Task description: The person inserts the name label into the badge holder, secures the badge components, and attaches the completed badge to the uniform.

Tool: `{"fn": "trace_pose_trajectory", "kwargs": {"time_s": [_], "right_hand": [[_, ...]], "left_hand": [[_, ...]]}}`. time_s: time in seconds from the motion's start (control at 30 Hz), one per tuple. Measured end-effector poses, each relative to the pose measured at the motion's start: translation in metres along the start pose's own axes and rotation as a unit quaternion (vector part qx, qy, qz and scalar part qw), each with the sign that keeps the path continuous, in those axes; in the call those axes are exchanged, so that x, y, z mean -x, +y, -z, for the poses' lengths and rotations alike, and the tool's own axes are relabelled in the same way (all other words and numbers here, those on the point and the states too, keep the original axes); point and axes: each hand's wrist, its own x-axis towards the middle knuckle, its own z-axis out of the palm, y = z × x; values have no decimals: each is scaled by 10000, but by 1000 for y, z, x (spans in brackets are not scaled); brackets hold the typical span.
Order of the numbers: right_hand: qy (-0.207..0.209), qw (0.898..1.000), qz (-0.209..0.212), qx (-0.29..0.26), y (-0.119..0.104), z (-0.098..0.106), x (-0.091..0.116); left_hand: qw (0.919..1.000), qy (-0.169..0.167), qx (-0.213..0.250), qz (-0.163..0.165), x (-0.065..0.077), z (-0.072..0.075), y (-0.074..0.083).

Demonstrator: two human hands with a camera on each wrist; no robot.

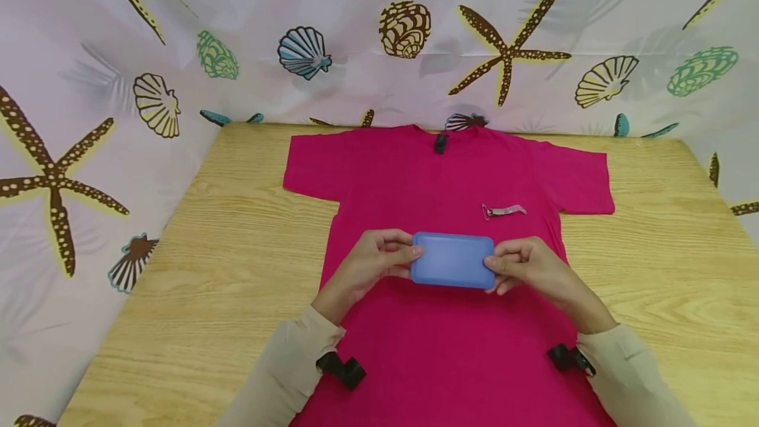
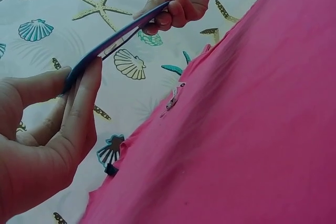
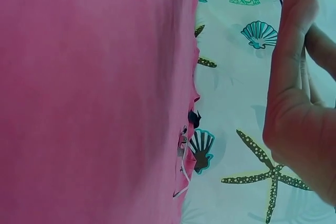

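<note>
panel (image 1: 453, 261), blue, is pinched at opposite ends by left hand (image 1: 377, 259) and right hand (image 1: 530, 265) above pink shirt (image 1: 441, 348).

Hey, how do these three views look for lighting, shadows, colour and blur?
Head view: brightest, fairly even, with a soft sheen on the blue rectangular piece. Left wrist: dimmer, cooler, a dark shadowy band along the pink shirt. Right wrist: greenish cast, shirt fabric soft and low in detail, right hand cut off by the frame edge.
</note>
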Motion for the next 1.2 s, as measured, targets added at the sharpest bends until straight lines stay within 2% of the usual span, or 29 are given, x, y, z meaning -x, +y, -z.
{"fn": "trace_pose_trajectory", "kwargs": {"time_s": [0.33,0.67,0.93,1.2], "right_hand": [[155,9999,9,51,-1,1,-1],[388,9991,17,186,0,0,-2],[329,9992,-107,175,-1,1,-2],[319,9993,-34,169,-2,0,-3]], "left_hand": [[9997,-187,105,-148,-1,2,-3],[9996,-246,149,-68,-2,1,-3],[9997,-216,110,-43,-2,1,-3],[9996,-231,136,-95,-3,3,-4]]}}
